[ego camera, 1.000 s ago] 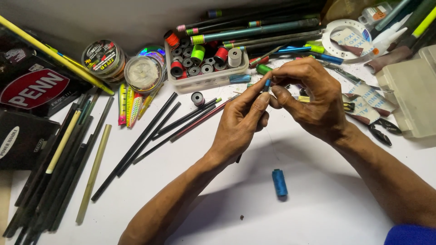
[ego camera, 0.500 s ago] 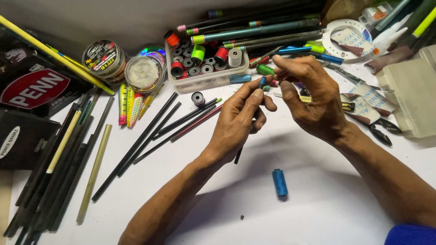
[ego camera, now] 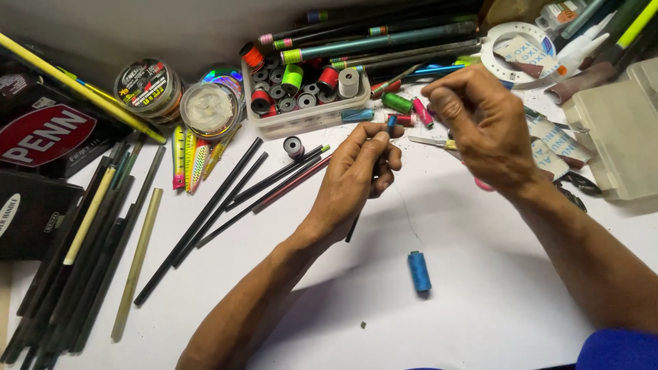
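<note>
Head view: left hand [ego camera: 360, 171] gripping thin rod [ego camera: 373, 179].

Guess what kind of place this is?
Likely a fishing-rod repair or building bench: slim dark rod blanks lie on the white table, beside a clear plastic tray of thread spools and round line spools.

- We see a small blue spool of matt thread [ego camera: 418, 271] on the smooth white tabletop [ego camera: 480, 308].
- We see glossy clear plastic in the rectangular spool tray [ego camera: 301, 120].
- We see slim black matt rods [ego camera: 205, 212].
</note>
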